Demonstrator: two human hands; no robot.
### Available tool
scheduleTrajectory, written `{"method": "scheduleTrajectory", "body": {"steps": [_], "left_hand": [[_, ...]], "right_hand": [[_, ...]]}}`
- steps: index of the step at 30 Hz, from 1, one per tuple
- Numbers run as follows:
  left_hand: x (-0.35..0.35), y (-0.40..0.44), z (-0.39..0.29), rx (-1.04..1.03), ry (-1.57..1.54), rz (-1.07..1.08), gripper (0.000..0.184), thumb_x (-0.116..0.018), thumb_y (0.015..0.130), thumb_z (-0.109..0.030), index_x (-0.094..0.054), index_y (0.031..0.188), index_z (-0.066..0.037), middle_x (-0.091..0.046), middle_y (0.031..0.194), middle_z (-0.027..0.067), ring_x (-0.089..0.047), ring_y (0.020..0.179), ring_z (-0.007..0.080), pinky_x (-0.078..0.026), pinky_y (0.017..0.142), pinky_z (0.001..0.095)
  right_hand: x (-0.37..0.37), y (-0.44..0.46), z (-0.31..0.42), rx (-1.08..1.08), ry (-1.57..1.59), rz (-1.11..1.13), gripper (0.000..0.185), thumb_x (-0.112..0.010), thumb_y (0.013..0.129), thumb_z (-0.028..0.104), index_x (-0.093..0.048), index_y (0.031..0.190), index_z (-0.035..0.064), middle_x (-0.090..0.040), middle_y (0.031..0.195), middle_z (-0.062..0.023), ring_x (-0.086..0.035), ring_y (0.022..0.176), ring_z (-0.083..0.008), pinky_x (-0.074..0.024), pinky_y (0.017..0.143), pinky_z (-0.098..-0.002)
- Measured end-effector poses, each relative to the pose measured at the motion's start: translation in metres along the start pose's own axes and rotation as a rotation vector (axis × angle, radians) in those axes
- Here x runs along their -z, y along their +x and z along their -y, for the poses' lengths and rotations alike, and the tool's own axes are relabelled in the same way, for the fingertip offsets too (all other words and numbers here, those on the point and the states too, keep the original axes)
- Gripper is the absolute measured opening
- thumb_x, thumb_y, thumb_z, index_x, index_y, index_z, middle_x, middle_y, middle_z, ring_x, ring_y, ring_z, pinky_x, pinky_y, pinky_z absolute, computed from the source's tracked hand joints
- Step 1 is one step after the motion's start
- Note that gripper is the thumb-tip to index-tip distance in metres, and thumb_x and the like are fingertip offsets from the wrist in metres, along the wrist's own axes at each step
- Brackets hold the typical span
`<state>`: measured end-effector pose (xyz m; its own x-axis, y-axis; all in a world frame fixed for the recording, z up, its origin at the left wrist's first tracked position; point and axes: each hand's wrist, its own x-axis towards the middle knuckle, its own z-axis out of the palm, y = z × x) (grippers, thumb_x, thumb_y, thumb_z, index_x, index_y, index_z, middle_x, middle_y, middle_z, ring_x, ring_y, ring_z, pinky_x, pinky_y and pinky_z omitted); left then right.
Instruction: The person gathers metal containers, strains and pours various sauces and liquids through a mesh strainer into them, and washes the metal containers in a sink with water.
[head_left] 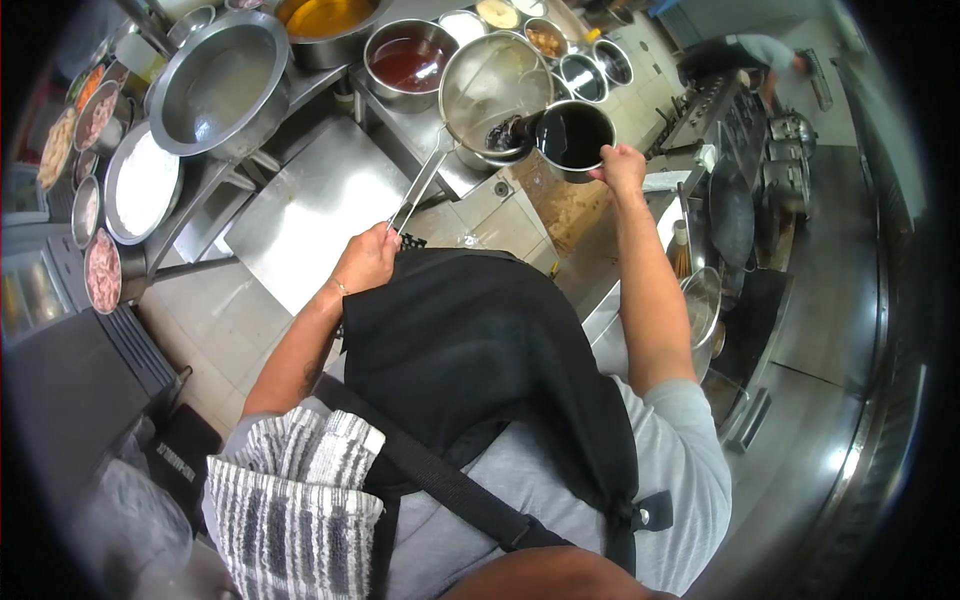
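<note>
My left hand [366, 262] is closed round the long handle of a wire strainer [492, 78]. The strainer's round mesh bowl lies over a metal container on the side counter. In my right hand [621, 170] is a metal pot [583, 177] of dark liquid, gripped at its rim and tilted to the left. Dark liquid runs from the pot into the lower right part of the mesh, where a dark patch shows. The container under the strainer is mostly hidden.
Left of the strainer stand a pot of red liquid [409, 62] and a large metal basin [218, 86]. A bowl of white powder [143, 184] and bowls of raw meat line the left. On the right is a stove with a wok [731, 213]; another person [745, 55] bends beyond.
</note>
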<state>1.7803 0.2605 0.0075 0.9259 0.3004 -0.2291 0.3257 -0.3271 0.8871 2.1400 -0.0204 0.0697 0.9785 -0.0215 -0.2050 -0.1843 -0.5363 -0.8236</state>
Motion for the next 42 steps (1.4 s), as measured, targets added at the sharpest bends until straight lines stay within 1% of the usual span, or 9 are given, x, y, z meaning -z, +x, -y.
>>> {"method": "scheduleTrajectory", "body": {"steps": [8, 13, 17, 24, 31, 33, 34, 36, 42], "left_hand": [[0.003, -0.001, -0.005, 0.006, 0.036, 0.016, 0.024, -0.051, 0.101, -0.019, -0.058, 0.095, 0.003, -0.065, 0.081, 0.0272, -0.064, 0.079, 0.0471, -0.050, 0.072, 0.0504], [0.001, -0.001, -0.002, 0.010, 0.028, 0.017, 0.023, -0.050, 0.102, -0.018, -0.059, 0.095, 0.002, -0.066, 0.081, 0.0261, -0.065, 0.079, 0.0459, -0.051, 0.072, 0.0491], [0.001, -0.001, -0.003, 0.013, 0.019, 0.016, 0.023, -0.049, 0.102, -0.018, -0.059, 0.095, 0.002, -0.067, 0.081, 0.0247, -0.067, 0.079, 0.0445, -0.052, 0.072, 0.0481], [0.001, 0.000, -0.002, -0.007, 0.027, 0.009, 0.024, -0.049, 0.102, -0.017, -0.059, 0.094, 0.003, -0.067, 0.081, 0.0252, -0.066, 0.080, 0.0449, -0.052, 0.074, 0.0485], [0.000, 0.000, -0.006, -0.031, 0.015, 0.000, 0.024, -0.049, 0.102, -0.018, -0.059, 0.094, 0.003, -0.067, 0.083, 0.0256, -0.066, 0.081, 0.0452, -0.052, 0.076, 0.0491], [-0.001, 0.000, -0.007, -0.026, 0.003, 0.001, 0.025, -0.049, 0.102, -0.018, -0.059, 0.093, 0.003, -0.068, 0.083, 0.0257, -0.066, 0.082, 0.0452, -0.053, 0.076, 0.0491], [0.000, 0.001, -0.007, -0.030, 0.040, 0.015, 0.025, -0.049, 0.102, -0.017, -0.059, 0.093, 0.004, -0.067, 0.083, 0.0259, -0.066, 0.082, 0.0452, -0.052, 0.076, 0.0491], [0.000, 0.001, -0.008, -0.035, 0.076, 0.029, 0.025, -0.048, 0.102, -0.017, -0.059, 0.093, 0.004, -0.067, 0.084, 0.0260, -0.066, 0.082, 0.0452, -0.052, 0.076, 0.0490], [0.004, 0.000, -0.017, -0.043, 0.069, 0.031, 0.027, -0.048, 0.102, -0.018, -0.059, 0.092, 0.005, -0.066, 0.082, 0.0271, -0.065, 0.080, 0.0463, -0.052, 0.074, 0.0496]], "right_hand": [[-0.001, -0.001, 0.006, 0.038, -0.018, -0.006, 0.021, -0.065, 0.089, 0.008, -0.057, 0.073, -0.0017, -0.056, 0.065, -0.0079, -0.059, 0.047, -0.0178, -0.0516, 0.042, -0.0308], [-0.003, 0.003, 0.004, 0.073, -0.014, -0.017, 0.021, -0.065, 0.089, 0.009, -0.057, 0.073, -0.0015, -0.057, 0.062, -0.0071, -0.059, 0.045, -0.0180, -0.0501, 0.041, -0.0313], [-0.004, 0.005, 0.005, 0.083, -0.066, -0.034, 0.021, -0.065, 0.089, 0.010, -0.057, 0.074, -0.0015, -0.059, 0.061, -0.0078, -0.063, 0.045, -0.0194, -0.0478, 0.041, -0.0329], [-0.007, 0.004, 0.010, 0.114, -0.122, -0.041, 0.021, -0.065, 0.089, 0.012, -0.058, 0.074, -0.0010, -0.060, 0.061, -0.0083, -0.064, 0.046, -0.0195, -0.0466, 0.042, -0.0334], [-0.007, -0.003, 0.021, 0.136, -0.213, -0.079, 0.022, -0.065, 0.089, 0.013, -0.057, 0.074, -0.0014, -0.061, 0.062, -0.0090, -0.064, 0.046, -0.0192, -0.0476, 0.044, -0.0336], [-0.006, -0.006, 0.026, 0.146, -0.213, -0.086, 0.029, -0.065, 0.088, 0.007, -0.051, 0.064, 0.0001, -0.055, 0.061, -0.0064, -0.060, 0.048, -0.0162, -0.0539, 0.044, -0.0318], [-0.005, -0.006, 0.028, 0.153, -0.211, -0.090, 0.029, -0.065, 0.088, 0.007, -0.051, 0.064, 0.0001, -0.055, 0.061, -0.0064, -0.060, 0.048, -0.0162, -0.0539, 0.044, -0.0318], [-0.003, -0.009, 0.030, 0.160, -0.317, -0.086, 0.022, -0.064, 0.088, 0.014, -0.058, 0.074, -0.0014, -0.064, 0.063, -0.0104, -0.067, 0.048, -0.0204, -0.0500, 0.047, -0.0339], [-0.003, -0.007, 0.032, 0.239, -0.375, -0.112, 0.023, -0.063, 0.088, 0.016, -0.059, 0.075, -0.0029, -0.065, 0.062, -0.0134, -0.069, 0.051, -0.0226, -0.0526, 0.052, -0.0357]]}}
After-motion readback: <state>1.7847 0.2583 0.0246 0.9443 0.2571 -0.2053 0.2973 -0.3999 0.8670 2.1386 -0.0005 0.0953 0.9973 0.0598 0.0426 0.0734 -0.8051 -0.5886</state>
